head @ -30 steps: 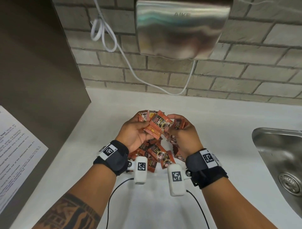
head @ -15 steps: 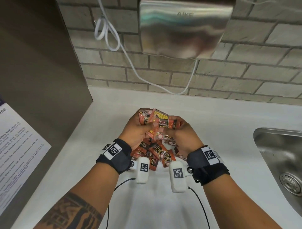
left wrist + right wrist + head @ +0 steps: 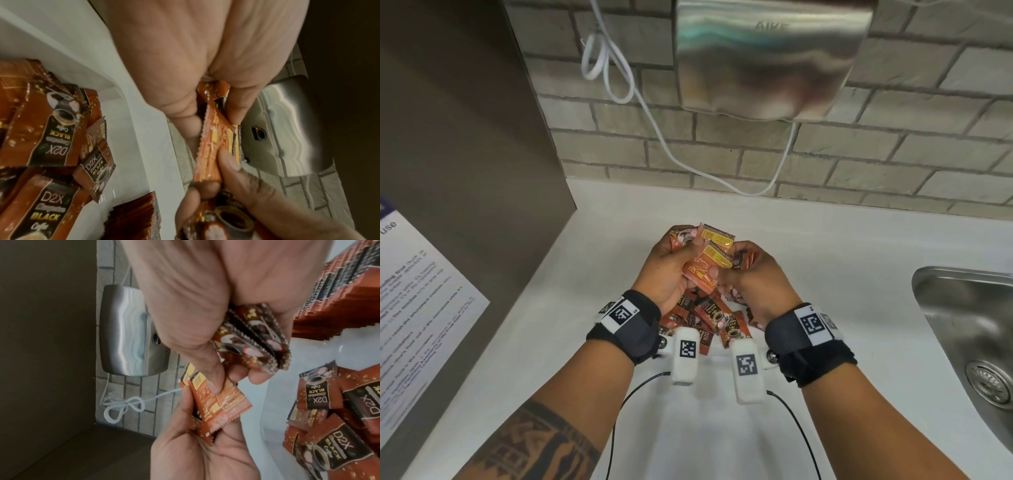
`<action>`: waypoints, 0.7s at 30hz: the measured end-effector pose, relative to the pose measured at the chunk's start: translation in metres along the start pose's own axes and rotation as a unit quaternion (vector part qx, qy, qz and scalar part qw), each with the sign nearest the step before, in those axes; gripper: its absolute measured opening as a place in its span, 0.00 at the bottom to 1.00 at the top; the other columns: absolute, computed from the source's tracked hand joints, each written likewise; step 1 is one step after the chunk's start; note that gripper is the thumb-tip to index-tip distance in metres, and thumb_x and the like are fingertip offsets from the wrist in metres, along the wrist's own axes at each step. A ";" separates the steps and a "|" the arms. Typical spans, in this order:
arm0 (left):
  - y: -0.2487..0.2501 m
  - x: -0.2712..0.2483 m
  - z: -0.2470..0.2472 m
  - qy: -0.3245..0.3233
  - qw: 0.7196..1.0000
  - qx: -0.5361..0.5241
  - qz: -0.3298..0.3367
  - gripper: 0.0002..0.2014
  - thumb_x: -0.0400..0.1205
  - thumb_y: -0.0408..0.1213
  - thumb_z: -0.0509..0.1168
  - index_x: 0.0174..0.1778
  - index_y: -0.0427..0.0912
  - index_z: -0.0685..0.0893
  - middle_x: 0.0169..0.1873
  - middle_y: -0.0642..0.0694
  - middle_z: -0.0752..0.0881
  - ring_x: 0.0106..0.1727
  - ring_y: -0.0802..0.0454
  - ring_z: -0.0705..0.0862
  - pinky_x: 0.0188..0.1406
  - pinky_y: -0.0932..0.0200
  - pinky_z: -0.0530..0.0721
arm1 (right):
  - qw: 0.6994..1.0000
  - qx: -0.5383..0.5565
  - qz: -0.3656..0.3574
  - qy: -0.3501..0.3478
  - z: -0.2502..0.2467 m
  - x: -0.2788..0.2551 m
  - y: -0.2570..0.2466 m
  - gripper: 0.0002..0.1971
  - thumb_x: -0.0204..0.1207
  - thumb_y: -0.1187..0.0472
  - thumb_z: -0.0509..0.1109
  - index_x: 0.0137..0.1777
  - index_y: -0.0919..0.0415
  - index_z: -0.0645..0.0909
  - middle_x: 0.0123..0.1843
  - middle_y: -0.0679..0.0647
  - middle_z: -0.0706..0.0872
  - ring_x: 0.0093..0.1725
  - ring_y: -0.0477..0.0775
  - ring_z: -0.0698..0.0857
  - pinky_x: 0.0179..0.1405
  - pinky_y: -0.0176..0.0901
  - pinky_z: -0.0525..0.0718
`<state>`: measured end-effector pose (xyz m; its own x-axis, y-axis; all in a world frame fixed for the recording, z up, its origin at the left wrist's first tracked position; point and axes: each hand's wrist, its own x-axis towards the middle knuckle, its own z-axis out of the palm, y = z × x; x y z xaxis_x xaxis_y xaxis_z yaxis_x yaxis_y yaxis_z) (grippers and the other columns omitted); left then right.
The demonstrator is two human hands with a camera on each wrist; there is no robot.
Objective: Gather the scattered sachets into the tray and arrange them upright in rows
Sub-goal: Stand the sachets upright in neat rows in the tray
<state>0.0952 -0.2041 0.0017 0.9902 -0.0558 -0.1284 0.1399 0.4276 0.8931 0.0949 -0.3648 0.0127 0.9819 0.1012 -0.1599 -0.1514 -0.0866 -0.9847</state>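
Both hands are raised over a white tray (image 3: 141,136) of orange-brown coffee sachets. My left hand (image 3: 688,260) grips a few sachets, and the top sachet (image 3: 707,269) shows its orange-yellow back. My right hand (image 3: 726,274) curls round a small stack of brown sachets (image 3: 252,340), and its thumb and forefinger pinch the same orange sachet (image 3: 218,404). Several loose sachets (image 3: 714,317) lie jumbled in the tray under my wrists. A packed upright row of sachets (image 3: 339,296) stands in the tray in the right wrist view.
The white counter (image 3: 619,246) ends at a brick wall with a steel hand dryer (image 3: 767,58) and its looped white cable (image 3: 654,130). A steel sink (image 3: 969,335) lies to the right. A dark panel (image 3: 465,137) bearing a paper notice (image 3: 421,301) is on the left.
The sachet held between both hands has turned over, so its orange-yellow back now faces up. Both hands stayed above the tray, close together.
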 end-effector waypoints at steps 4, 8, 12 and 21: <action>0.002 0.001 -0.001 0.021 1.000 0.016 -0.005 0.16 0.88 0.35 0.64 0.70 0.30 0.79 0.59 0.32 0.90 0.56 0.34 0.91 0.42 0.43 0.92 | 0.999 -0.038 -0.010 0.013 -0.005 0.003 0.001 0.18 0.66 0.66 0.83 0.54 0.52 0.84 0.36 0.60 0.91 0.29 0.57 0.84 0.39 0.57 0.85; 0.003 0.003 -0.007 0.073 0.996 -0.014 -0.038 0.11 0.88 0.30 0.63 0.65 0.31 0.80 0.59 0.31 0.89 0.54 0.35 0.92 0.39 0.46 0.92 | 0.993 -0.050 -0.074 0.075 -0.013 0.003 -0.010 0.09 0.72 0.65 0.80 0.48 0.54 0.86 0.35 0.50 0.90 0.32 0.51 0.84 0.36 0.46 0.83; 0.004 0.003 -0.008 0.060 0.997 -0.032 -0.033 0.13 0.89 0.28 0.61 0.70 0.39 0.79 0.62 0.31 0.88 0.56 0.34 0.91 0.40 0.46 0.93 | 0.948 -0.178 -0.232 0.123 -0.012 0.002 -0.011 0.09 0.72 0.64 0.80 0.41 0.50 0.86 0.45 0.50 0.85 0.42 0.41 0.82 0.42 0.27 0.79; 0.007 0.001 -0.003 -0.037 0.999 0.007 -0.014 0.13 0.88 0.27 0.63 0.66 0.44 0.79 0.61 0.37 0.88 0.57 0.37 0.90 0.47 0.44 0.93 | 0.922 -0.288 -0.235 0.108 -0.011 0.010 0.015 0.20 0.67 0.68 0.79 0.40 0.36 0.84 0.50 0.38 0.80 0.47 0.39 0.84 0.50 0.42 0.87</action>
<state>0.0975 -0.1983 0.0061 0.9835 -0.1340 -0.1212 0.1665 0.4115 0.8961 0.1036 -0.3756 -0.0025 0.9330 0.0663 0.3538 0.3203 -0.6015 -0.7319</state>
